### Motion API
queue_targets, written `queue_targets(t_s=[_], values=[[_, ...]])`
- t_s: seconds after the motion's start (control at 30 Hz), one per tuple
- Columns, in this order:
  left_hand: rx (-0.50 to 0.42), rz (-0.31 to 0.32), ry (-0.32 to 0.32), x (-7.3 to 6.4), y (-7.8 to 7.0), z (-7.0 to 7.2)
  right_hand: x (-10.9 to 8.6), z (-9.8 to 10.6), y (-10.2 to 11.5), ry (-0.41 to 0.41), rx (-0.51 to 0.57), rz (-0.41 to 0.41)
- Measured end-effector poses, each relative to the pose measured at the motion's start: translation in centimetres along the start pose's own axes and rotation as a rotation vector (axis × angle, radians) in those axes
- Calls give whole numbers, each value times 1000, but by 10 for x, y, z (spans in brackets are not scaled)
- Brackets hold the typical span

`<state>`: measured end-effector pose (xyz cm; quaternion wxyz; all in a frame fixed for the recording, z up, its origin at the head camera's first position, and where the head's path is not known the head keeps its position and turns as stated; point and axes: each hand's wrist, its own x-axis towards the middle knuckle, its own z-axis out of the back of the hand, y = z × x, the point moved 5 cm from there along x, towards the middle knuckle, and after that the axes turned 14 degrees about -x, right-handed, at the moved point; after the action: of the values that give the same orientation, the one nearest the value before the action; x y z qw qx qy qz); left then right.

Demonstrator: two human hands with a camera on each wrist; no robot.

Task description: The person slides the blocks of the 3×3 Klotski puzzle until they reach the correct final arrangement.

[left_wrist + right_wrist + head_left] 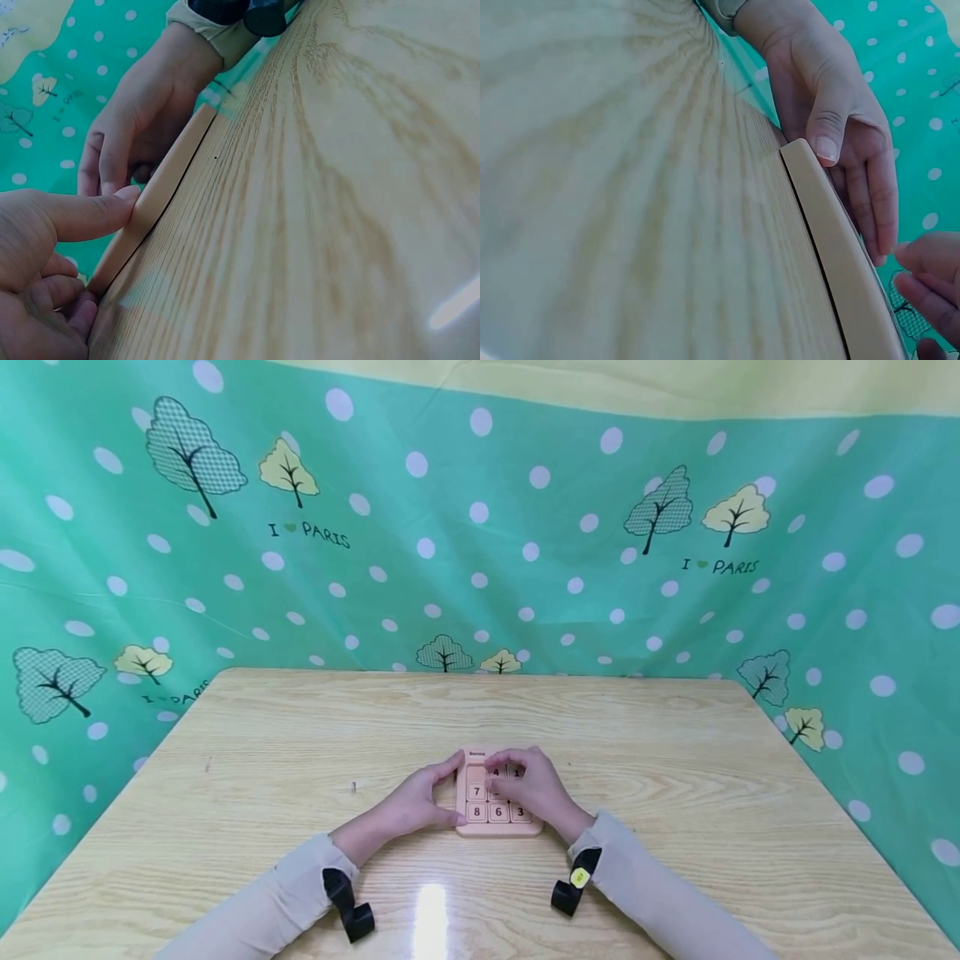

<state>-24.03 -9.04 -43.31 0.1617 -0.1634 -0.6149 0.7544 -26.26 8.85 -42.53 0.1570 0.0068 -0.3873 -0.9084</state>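
Observation:
A pink number slide puzzle (500,831) lies on the table, with square tiles in a raised frame. Readable tiles include 7, 8 and 6 (498,812); the top left slot shows a bare recess (476,773). My left hand (412,806) holds the frame's left side, thumb at the lower left corner and fingers toward the upper left. In the left wrist view, the left thumb (94,216) lies against the frame's side. My right hand (536,785) reaches over the tiles from the right, thumb and forefinger apart, fingertips close over the middle ones. It hides part of the right column.
The wooden table (637,735) spreads around the puzzle. A small greyish bit (353,787) lies left of it. Black straps with devices (348,906) sit on both wrists. A green dotted cloth (480,543) hangs behind the table and along its sides.

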Motion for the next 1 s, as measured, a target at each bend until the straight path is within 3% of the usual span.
queue_targets(t_s=[0.2, 0.47, 0.8, 1.0], values=[[1, -11, 4, 0, 0, 0, -6, -3, 0, 53, 35, 29], [9, -10, 2, 0, 1, 0, -7, -6, 1, 86, -48, 81], [7, -9, -2, 0, 1, 1, -2, -6, 2, 108, -115, 36], [26, -4, -7, 0, 2, 1, 1, -7, 6, 96, -76, 54]])
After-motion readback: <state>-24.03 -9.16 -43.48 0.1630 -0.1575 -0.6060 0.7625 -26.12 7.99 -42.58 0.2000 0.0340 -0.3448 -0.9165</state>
